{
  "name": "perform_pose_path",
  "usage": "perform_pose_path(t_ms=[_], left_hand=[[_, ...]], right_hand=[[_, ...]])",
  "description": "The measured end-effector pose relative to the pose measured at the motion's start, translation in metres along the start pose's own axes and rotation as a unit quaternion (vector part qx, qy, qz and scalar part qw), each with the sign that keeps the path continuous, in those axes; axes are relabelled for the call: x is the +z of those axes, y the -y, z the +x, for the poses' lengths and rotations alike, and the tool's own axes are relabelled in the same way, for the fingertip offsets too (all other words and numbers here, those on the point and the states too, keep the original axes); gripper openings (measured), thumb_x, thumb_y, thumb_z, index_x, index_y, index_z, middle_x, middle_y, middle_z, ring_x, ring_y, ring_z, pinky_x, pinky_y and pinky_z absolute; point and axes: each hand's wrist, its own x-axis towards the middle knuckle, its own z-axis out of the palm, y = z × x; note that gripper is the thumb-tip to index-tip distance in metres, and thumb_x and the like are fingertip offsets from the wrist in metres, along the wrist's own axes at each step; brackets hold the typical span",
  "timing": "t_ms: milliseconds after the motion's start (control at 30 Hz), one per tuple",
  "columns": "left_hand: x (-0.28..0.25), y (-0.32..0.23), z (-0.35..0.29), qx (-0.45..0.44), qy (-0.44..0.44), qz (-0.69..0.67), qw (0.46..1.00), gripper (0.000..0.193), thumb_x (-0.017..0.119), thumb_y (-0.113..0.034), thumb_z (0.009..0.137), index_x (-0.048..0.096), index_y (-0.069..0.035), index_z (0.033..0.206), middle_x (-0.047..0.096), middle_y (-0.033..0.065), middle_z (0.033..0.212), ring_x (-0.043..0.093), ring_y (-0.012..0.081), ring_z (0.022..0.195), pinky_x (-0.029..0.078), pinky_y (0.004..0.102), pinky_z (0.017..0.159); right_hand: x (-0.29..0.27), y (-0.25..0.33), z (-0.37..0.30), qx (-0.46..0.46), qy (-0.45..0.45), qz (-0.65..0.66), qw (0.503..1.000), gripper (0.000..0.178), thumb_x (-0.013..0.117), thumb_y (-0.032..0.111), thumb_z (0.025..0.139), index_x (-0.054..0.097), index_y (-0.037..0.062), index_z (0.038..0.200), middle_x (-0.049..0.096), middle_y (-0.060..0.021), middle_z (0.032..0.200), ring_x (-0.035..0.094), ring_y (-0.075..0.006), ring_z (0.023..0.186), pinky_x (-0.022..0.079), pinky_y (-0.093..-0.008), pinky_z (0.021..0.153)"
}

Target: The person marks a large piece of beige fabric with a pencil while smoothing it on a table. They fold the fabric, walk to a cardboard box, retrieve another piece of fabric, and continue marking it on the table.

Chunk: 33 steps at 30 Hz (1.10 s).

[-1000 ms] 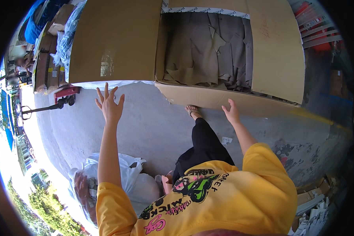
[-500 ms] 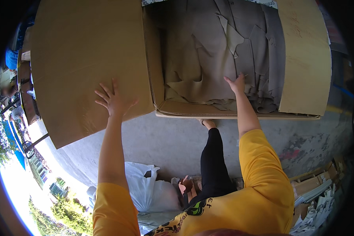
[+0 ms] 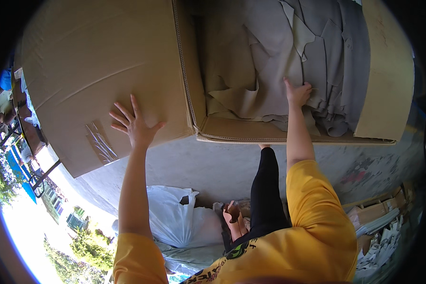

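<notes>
A large cardboard box (image 3: 241, 132) stands in front of me, its left flap (image 3: 57, 118) folded out and its right flap (image 3: 388, 75) leaning outward. Inside lie several grey-brown, leather-like sheets (image 3: 274, 66), rumpled and overlapping, with a paler torn-edged piece (image 3: 302, 35) among them. My left hand (image 3: 139, 130) lies flat on the left flap, fingers spread. Over the sheets near the box's front wall, my right hand (image 3: 298, 94) has its thumb stretched away from partly curled fingers, with no sheet visibly lifted in it. Its fingertips are partly hidden.
A grey concrete floor (image 3: 213, 165) lies below the box. White plastic bags (image 3: 175, 213) sit at the lower left beside my leg. Stacked cardboard and pale scraps (image 3: 378, 246) are at the lower right. Strips of clear tape (image 3: 102, 142) cling to the left flap.
The box and its sheets sit slightly lower and further right in view. My left hand stays spread on the flap. My right hand remains over the sheets, its fingers turned a little more to the right.
</notes>
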Motion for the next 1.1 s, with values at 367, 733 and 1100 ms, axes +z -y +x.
perform_pose_path(t_ms=[367,733,1100], left_hand=[[0.005,0.006,0.005,0.004,0.04,-0.023,0.999,0.145,0.087,-0.064,0.056,-0.007,-0.027,0.161,-0.017,0.0287,0.162,-0.022,0.0569,0.144,-0.005,0.0791,0.107],[0.005,0.014,0.007,0.048,0.028,-0.089,0.995,0.145,0.09,-0.059,0.055,-0.004,-0.026,0.161,-0.014,0.0266,0.163,-0.019,0.0544,0.146,-0.004,0.0785,0.108],[0.006,0.022,-0.047,0.132,0.023,-0.482,0.866,0.069,0.072,-0.045,0.084,0.052,-0.012,0.141,0.057,0.0189,0.139,0.051,0.0366,0.131,0.038,0.049,0.11]], right_hand=[[-0.036,0.054,-0.013,-0.058,0.249,-0.056,0.965,0.065,0.066,0.056,0.085,0.068,-0.0057,0.106,0.07,-0.0262,0.109,0.066,-0.0428,0.104,0.052,-0.0464,0.09],[-0.304,0.06,-0.203,-0.291,0.263,0.17,0.904,0.053,0.068,0.043,0.086,0.068,-0.0076,0.102,0.07,-0.0256,0.086,0.068,-0.0402,0.084,0.052,-0.0444,0.076],[-0.55,-0.097,-0.387,-0.334,0.262,-0.247,0.871,0.036,0.066,0.038,0.084,0.07,0.0027,0.088,0.07,-0.0206,0.079,0.068,-0.0397,0.076,0.053,-0.049,0.072]])
